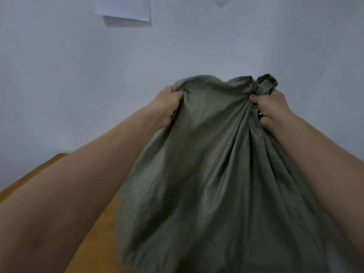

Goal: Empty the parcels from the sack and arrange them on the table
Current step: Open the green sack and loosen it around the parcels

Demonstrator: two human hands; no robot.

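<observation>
A grey-green woven sack [212, 174] hangs in front of me, held up high over a brown wooden table [92, 239]. My left hand [167, 107] grips the sack's upper left corner. My right hand [271, 109] grips a bunched fold at the upper right corner, with a twist of fabric sticking up above the fist. The sack's body spreads wide and hangs down past the bottom of the view. No parcels are visible; whatever lies inside or below the sack is hidden.
A pale wall [78, 75] fills the background. A white sheet of paper [124, 8] hangs on the wall at the upper left. The table's far left edge shows beside my left forearm.
</observation>
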